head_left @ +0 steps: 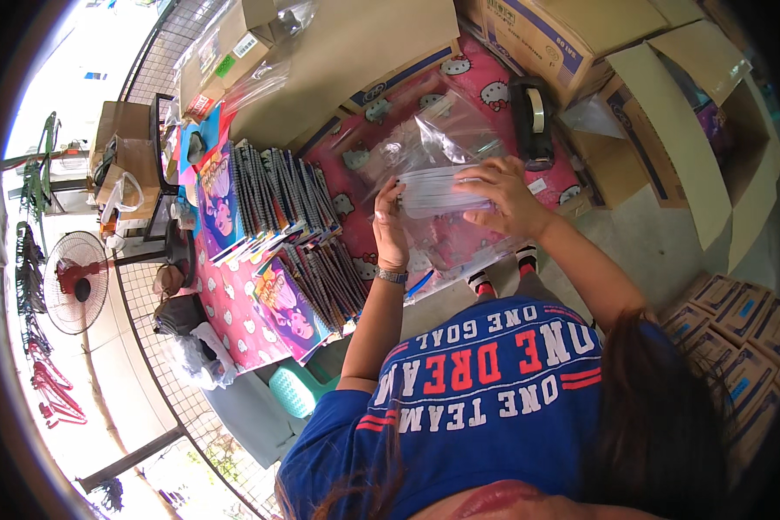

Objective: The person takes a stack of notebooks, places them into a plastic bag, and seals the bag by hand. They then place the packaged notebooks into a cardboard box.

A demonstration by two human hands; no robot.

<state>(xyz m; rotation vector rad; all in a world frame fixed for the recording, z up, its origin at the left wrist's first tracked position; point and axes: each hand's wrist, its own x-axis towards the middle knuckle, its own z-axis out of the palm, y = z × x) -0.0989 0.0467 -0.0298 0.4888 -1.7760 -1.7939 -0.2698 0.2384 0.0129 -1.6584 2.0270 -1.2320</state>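
Between my two hands is a stack of thin, whitish flat pieces with rounded corners (433, 192); their exact kind I cannot make out. My left hand (391, 230) grips the stack's left end, fingers pointing up along it. Over the right end curls my right hand (504, 198), with fingers on top and the thumb toward me. Clear plastic bags (446, 130) lie crumpled just beyond and beneath the stack, on a pink cartoon-print table cover (492, 95). Close beyond my right hand stands a black tape dispenser (533, 126).
Piles of spiral notebooks (277, 191) with colourful covers fill the table's left side. Cardboard boxes (572, 39) stand at the back, and an open carton (693, 147) is at the right. Several packed brown boxes (737, 347) sit low right. A fan (78, 282) stands far left.
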